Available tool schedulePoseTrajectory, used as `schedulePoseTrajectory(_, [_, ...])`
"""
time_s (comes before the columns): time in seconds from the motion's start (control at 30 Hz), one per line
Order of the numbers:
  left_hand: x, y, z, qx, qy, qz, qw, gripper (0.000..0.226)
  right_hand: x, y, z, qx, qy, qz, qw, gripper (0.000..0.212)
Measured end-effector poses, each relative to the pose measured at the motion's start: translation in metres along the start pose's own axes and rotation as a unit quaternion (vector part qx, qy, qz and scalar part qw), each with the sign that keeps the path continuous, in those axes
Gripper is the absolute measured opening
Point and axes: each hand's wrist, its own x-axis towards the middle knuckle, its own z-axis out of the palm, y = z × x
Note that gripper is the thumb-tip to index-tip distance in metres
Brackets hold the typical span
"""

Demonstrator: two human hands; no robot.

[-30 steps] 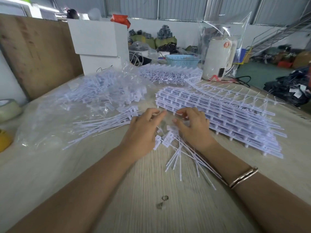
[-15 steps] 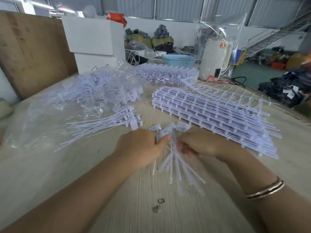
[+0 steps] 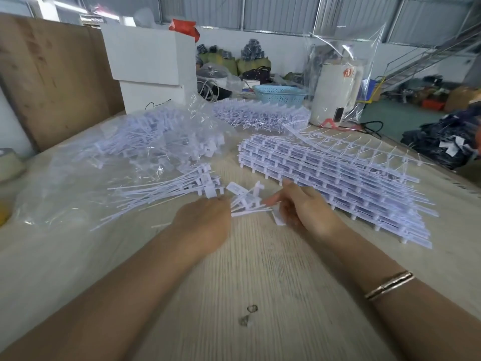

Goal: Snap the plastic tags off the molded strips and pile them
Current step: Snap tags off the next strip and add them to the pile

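Note:
My left hand (image 3: 205, 225) grips a bunch of loose white plastic tags (image 3: 246, 198) near the table's middle, their flat heads fanning up and to the right. My right hand (image 3: 303, 211) sits just right of the bunch, its fingers pinching the tag ends. A pile of snapped-off tags (image 3: 166, 190) lies left of the hands on a clear plastic sheet. A thick stack of molded strips (image 3: 335, 178) lies at the right, close behind my right hand.
A clear bag of tags (image 3: 156, 136) sits at the back left, more strips (image 3: 260, 115) behind. A bare runner frame (image 3: 364, 144) tops the stack. White boxes (image 3: 151, 69), a blue basket (image 3: 279, 93) and a bagged white appliance (image 3: 335, 92) line the far edge. Tape roll (image 3: 7, 162) at left.
Both hands gathered the loose tags off the table and lifted them; now the bunch has swung from hanging downward to pointing up-right, nearer the pile at left.

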Motion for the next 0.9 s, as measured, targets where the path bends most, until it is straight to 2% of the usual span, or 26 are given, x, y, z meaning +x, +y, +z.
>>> schedulePoseTrajectory(0.13, [0.01,-0.035,-0.01,-0.051,0.071,-0.046,0.995,0.033,0.002,-0.001,-0.008,0.05,0.082,-0.039,0.995,0.055])
schedulePoseTrajectory(0.27, [0.02,-0.081,-0.019,-0.044,0.212,-0.085,0.973,0.014,0.001,-0.001,-0.01,0.037,0.097,-0.067,0.992,0.056])
schedulePoseTrajectory(0.33, [0.02,-0.096,-0.015,0.024,0.177,-0.116,0.977,0.019,0.0,0.0,-0.008,0.023,0.084,-0.066,0.994,0.056])
schedulePoseTrajectory(0.43, [0.02,-0.102,-0.003,0.093,0.053,-0.151,0.983,0.031,0.0,0.0,-0.007,0.017,0.076,-0.068,0.995,0.056])
schedulePoseTrajectory(0.5, [0.021,-0.1,-0.003,0.068,0.059,-0.158,0.983,0.036,-0.001,-0.001,-0.007,0.02,0.08,-0.07,0.994,0.056])
schedulePoseTrajectory(0.6, [0.021,-0.093,-0.009,0.013,0.12,-0.156,0.98,0.048,-0.001,-0.001,-0.008,0.024,0.088,-0.067,0.994,0.054])
schedulePoseTrajectory(0.67, [0.02,-0.088,-0.008,-0.012,0.133,-0.144,0.981,0.056,-0.001,0.0,-0.008,0.017,0.086,-0.071,0.994,0.054])
schedulePoseTrajectory(0.8, [0.019,-0.081,0.005,-0.026,0.062,-0.134,0.989,0.087,0.001,0.003,-0.005,-0.003,0.074,-0.077,0.994,0.054])
schedulePoseTrajectory(0.9, [0.021,-0.083,0.013,-0.005,0.063,-0.137,0.989,0.091,0.001,0.008,-0.002,-0.019,0.064,-0.081,0.995,0.054])
